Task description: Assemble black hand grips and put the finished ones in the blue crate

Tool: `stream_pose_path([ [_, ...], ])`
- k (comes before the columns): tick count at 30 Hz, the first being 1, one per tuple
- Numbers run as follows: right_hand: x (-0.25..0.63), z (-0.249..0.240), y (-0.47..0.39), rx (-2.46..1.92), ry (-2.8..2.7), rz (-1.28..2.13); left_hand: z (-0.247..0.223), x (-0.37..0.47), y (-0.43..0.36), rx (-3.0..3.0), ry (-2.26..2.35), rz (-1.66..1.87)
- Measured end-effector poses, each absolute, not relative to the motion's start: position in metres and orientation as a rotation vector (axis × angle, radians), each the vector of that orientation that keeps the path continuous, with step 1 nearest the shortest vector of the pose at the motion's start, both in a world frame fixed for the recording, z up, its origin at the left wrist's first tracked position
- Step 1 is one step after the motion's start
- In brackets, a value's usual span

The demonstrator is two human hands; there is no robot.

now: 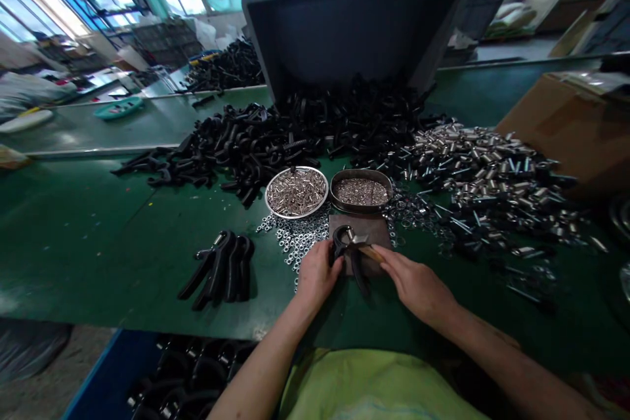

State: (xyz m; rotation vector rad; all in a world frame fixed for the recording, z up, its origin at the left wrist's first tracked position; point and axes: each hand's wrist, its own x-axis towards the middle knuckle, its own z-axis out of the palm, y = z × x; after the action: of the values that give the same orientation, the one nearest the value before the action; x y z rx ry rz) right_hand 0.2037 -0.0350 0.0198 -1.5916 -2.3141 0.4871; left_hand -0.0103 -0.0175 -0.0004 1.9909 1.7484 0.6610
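My left hand (315, 270) is closed on a black curved clamp-like part (337, 243), which rests over a brown square plate (381, 230). In my right hand (416, 279) is the wooden handle of a hammer-like tool (371, 252); its metal head lies at the black part, beside a small silver piece. Just beyond the plate are a round dish of silver pins (296, 192) and an oval tin of small metal pieces (361, 191). Loose silver nuts (298, 236) lie spread to the left of the plate.
Several assembled black clamps (221, 269) lie at the left. Black parts (241, 138) are heaped behind the dishes, below a tilted grey bin (354, 33). Silver-ended pieces (487, 170) pile at the right, near a cardboard box (566, 125). A blue crate (105, 367) sits below the table edge.
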Motion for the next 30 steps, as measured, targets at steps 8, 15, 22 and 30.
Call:
stream_pose_path([
  [8,0.27,-0.001,-0.06,-1.967,-2.223,-0.256,0.011,-0.014,-0.01,1.468,1.417,0.86],
  [15,0.276,0.011,-0.027,-1.71,-2.287,-0.185,0.01,0.013,-0.028,0.429,1.096,0.913],
  [22,0.206,0.043,0.098,-1.603,-2.444,0.064,0.029,0.021,-0.055,0.653,1.119,0.832],
  [30,0.168,0.027,0.17,-1.725,-2.556,0.151,0.045,-0.001,-0.037,1.075,1.209,0.782],
])
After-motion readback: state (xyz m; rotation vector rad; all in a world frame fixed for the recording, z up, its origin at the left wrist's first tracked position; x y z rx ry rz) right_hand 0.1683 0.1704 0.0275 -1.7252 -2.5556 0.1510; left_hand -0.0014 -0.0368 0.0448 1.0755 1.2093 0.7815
